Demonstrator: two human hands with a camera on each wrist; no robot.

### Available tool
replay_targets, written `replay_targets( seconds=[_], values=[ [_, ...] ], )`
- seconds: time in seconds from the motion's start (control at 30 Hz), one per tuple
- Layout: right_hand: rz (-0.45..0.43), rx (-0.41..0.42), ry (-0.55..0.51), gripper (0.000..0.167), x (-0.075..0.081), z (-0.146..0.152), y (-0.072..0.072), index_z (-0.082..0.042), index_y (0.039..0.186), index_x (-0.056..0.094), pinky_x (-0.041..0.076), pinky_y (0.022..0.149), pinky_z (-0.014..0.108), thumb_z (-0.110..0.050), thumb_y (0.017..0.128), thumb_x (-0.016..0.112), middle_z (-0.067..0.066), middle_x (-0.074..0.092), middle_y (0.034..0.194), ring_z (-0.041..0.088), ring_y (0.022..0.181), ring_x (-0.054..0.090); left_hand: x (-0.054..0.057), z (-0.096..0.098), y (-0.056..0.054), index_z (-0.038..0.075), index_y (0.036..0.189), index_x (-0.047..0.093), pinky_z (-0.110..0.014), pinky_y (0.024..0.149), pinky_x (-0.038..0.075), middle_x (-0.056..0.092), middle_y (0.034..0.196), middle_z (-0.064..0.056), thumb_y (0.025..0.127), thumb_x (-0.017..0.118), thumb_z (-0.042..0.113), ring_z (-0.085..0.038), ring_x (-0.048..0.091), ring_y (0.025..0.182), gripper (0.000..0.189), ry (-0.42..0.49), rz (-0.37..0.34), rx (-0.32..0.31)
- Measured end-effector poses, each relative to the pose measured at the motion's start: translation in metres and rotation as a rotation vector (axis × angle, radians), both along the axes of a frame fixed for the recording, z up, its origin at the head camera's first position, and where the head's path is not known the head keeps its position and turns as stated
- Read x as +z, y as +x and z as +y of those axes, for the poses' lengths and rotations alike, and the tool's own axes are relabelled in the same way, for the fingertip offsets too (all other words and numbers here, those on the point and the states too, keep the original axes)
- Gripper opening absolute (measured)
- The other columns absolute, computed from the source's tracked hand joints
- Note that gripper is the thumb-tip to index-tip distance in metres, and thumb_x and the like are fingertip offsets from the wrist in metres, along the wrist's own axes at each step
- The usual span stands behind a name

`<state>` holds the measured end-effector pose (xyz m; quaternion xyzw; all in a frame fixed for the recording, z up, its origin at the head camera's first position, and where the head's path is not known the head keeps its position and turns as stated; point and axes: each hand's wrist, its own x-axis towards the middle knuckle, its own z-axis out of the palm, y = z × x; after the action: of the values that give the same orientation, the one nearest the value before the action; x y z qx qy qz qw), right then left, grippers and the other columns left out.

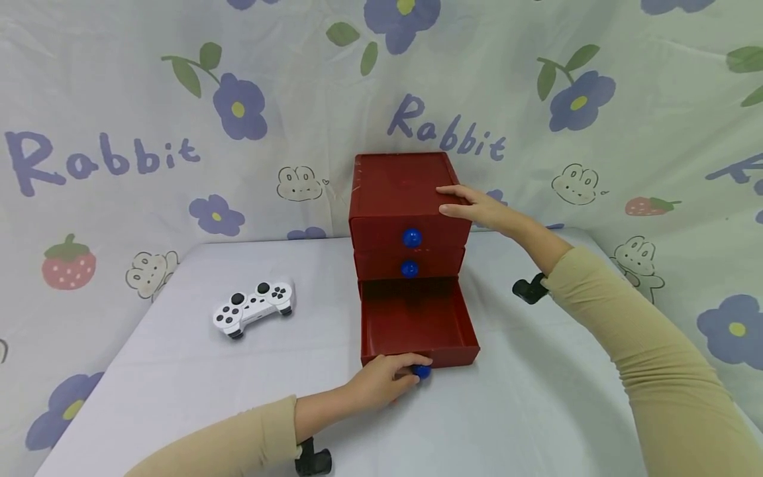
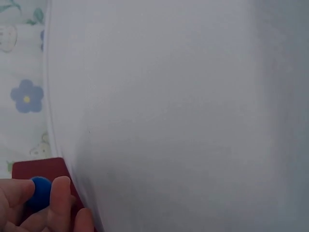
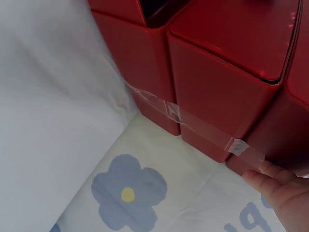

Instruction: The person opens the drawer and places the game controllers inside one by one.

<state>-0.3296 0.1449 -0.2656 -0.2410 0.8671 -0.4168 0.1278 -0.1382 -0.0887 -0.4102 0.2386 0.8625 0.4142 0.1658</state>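
Observation:
A red three-drawer box stands at the back middle of the table, its bottom drawer pulled out and showing a bare floor. My left hand pinches the blue knob of that drawer between thumb and fingers; the left wrist view also shows the blue knob between the fingertips. Spread along the top right edge of the box, my right hand rests with fairly straight fingers. In the right wrist view those fingers touch the box's side beside a strip of clear tape.
A white game controller lies on the white tabletop to the left of the box. Two more blue knobs mark the upper drawers. Behind the table hangs a patterned curtain, close to the box's back.

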Motion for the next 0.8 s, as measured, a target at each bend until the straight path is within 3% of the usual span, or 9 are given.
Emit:
replay_targets(
  seconds=[0.27, 0.4, 0.6, 0.8],
  values=[
    [-0.002, 0.0, -0.014, 0.059, -0.0008, 0.0009, -0.0016, -0.02, 0.143, 0.03, 0.029, 0.101, 0.054, -0.035, 0.09, 0.051, 0.01, 0.019, 0.149, 0.031, 0.131, 0.023, 0.0018, 0.0004, 0.0049, 0.021, 0.123, 0.058, -0.018, 0.068, 0.049, 0.059, 0.122, -0.003, 0.09, 0.057, 0.017, -0.015, 0.06, 0.102, 0.032, 0.028, -0.035, -0.022],
    [-0.004, 0.0, -0.019, 0.059, -0.0001, 0.0013, -0.001, -0.02, 0.143, 0.029, 0.03, 0.101, 0.054, -0.035, 0.09, 0.052, 0.009, 0.019, 0.148, 0.03, 0.131, 0.024, 0.0029, 0.0012, 0.0069, 0.022, 0.123, 0.058, -0.018, 0.061, 0.048, 0.059, 0.121, -0.002, 0.09, 0.057, 0.017, -0.013, 0.059, 0.101, 0.033, 0.038, -0.08, -0.017],
    [-0.007, 0.004, -0.015, 0.06, -0.0015, 0.0012, -0.0031, -0.02, 0.143, 0.029, 0.028, 0.102, 0.054, -0.035, 0.09, 0.051, 0.009, 0.018, 0.149, 0.031, 0.132, 0.023, 0.0039, 0.0005, 0.0075, 0.02, 0.123, 0.057, -0.019, 0.07, 0.05, 0.058, 0.123, -0.003, 0.091, 0.056, 0.019, -0.017, 0.059, 0.104, 0.032, 0.058, -0.098, -0.026],
    [-0.013, 0.008, -0.03, 0.06, -0.002, 0.0007, -0.0031, -0.02, 0.143, 0.029, 0.029, 0.101, 0.054, -0.035, 0.09, 0.051, 0.01, 0.019, 0.149, 0.031, 0.132, 0.023, 0.007, 0.0009, 0.0093, 0.02, 0.124, 0.057, -0.019, 0.06, 0.049, 0.059, 0.121, -0.004, 0.091, 0.056, 0.018, -0.013, 0.058, 0.093, 0.033, 0.051, -0.126, -0.014]
  ],
)
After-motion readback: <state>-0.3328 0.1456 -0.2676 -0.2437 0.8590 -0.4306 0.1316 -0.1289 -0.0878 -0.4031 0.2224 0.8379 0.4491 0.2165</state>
